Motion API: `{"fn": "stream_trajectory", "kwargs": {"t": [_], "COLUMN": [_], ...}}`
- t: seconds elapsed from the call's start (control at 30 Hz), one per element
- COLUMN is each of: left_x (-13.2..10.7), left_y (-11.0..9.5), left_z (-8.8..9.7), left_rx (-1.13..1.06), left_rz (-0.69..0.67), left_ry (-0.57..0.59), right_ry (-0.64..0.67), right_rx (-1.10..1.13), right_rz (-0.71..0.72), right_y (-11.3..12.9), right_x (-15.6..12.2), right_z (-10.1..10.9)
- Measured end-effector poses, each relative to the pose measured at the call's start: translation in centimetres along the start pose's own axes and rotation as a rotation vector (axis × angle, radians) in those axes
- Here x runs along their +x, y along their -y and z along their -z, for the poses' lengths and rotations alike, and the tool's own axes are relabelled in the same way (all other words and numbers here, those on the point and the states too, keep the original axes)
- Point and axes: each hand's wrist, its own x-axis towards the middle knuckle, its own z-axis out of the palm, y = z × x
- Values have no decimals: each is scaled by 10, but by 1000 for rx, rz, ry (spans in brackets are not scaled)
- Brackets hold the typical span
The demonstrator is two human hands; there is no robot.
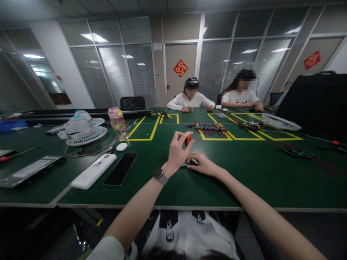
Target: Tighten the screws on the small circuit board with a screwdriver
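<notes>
My left hand (177,151), with a watch on its wrist, is raised over the green table (244,180) and its fingertips pinch a small orange-handled tool (187,140) that stands upright. Just to its right, my right hand (203,164) lies low on the table with the fingers closed on a small dark part (189,164) with bits of coloured wire, which it presses down. The tool's tip points down toward that part; the hands hide where they meet.
A black phone (121,168), a white power bank (93,170), a white mouse-like object (121,146) and a water bottle (118,124) lie to my left, beyond them small fans (81,130). A pile of red-blue wires (210,128) sits in yellow-taped boxes. Two people sit across the table.
</notes>
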Motion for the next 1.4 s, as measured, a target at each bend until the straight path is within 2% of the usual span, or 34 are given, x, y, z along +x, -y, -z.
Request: {"fn": "stream_trajectory", "kwargs": {"t": [0.33,0.6,0.9,1.2,1.4], "left_x": [1,1,0,0,-1], "left_y": [-1,-1,-2,-2,-4], "left_z": [3,1,4,2,5], "left_rx": [-87,-2,-94,-4,-61], "left_rz": [-10,-11,-32,-43,-40], "left_ry": [2,-75,3,-92,-5], "right_ry": [12,6,15,3,6], "right_rx": [12,7,5,9,17], "right_rz": [-1,-5,-5,-12,-6], "right_y": [-2,-2,-1,0,-2], "right_x": [0,-1,1,0,0], "right_z": [0,0,0,0,-1]}}
